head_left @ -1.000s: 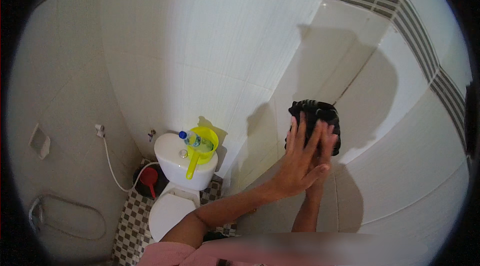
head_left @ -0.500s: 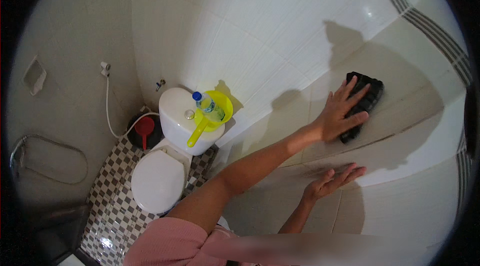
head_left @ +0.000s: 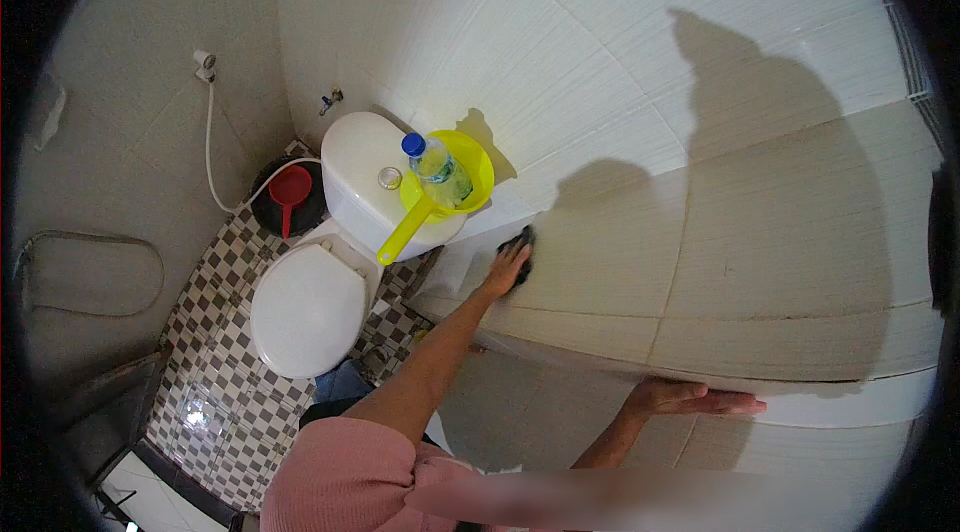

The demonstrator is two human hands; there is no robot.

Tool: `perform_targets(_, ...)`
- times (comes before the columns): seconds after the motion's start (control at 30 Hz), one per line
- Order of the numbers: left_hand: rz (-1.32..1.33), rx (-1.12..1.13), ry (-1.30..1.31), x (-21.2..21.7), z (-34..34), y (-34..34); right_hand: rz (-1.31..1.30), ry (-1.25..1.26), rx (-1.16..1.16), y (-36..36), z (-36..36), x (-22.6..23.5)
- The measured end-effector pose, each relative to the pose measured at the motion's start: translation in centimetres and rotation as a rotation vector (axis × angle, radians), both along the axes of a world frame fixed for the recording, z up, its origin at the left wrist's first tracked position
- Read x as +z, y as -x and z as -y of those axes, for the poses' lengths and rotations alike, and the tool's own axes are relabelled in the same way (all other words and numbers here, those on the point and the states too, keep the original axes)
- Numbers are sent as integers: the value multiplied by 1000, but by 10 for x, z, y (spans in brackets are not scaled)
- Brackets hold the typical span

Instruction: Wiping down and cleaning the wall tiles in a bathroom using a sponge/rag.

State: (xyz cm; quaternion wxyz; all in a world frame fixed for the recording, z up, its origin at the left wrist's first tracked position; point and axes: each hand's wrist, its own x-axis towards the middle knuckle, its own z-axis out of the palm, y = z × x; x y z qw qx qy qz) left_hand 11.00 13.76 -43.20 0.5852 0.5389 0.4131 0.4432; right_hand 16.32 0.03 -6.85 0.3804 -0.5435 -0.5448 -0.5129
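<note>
The left hand [head_left: 508, 267] has the black cloth [head_left: 525, 274] under its fingers and holds it against the pale wall [head_left: 600, 262]. So that grip is full, but I cannot tell how hard it squeezes. The right hand [head_left: 690, 398] has its grip wide. The fingers are out straight, and I see nothing in it. It is well to the right of the left hand and lower, just under a thin dark line [head_left: 800, 380] on the wall. I cannot tell if its palm touches the wall.

The cloth is in the hand and on the wall, not put away, so I would say this is the middle and not the end. The wall close by the left hand looks mostly pale and plain. The dark line near the right hand is there to see, and the cloth is well apart from it. I cannot tell which parts are done and which are left.

Up and to the left of the left hand, a yellow dipper [head_left: 484, 168] sits on the white toilet tank [head_left: 355, 172], with a clear bottle [head_left: 436, 164] leaning in it. Farther left is a red dipper [head_left: 290, 185]. The toilet lid [head_left: 310, 312] is down, left of the left hand and lower.
</note>
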Motion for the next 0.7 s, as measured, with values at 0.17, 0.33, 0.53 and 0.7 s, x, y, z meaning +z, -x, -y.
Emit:
perform_targets(0.17,-107,-62,259,-19,60,16,5,-4,-9,2,-2,2)
perform_targets(0.33,-53,-1,178,92,88,24,8,-11,-18,4,-3,3)
perform_targets(0.53,82,61,-436,262,84,37,-34,-23,0,2,-3,4)
perform_targets(0.7,132,37,-656,315,93,52,-18,-41,1,-4,-5,3)
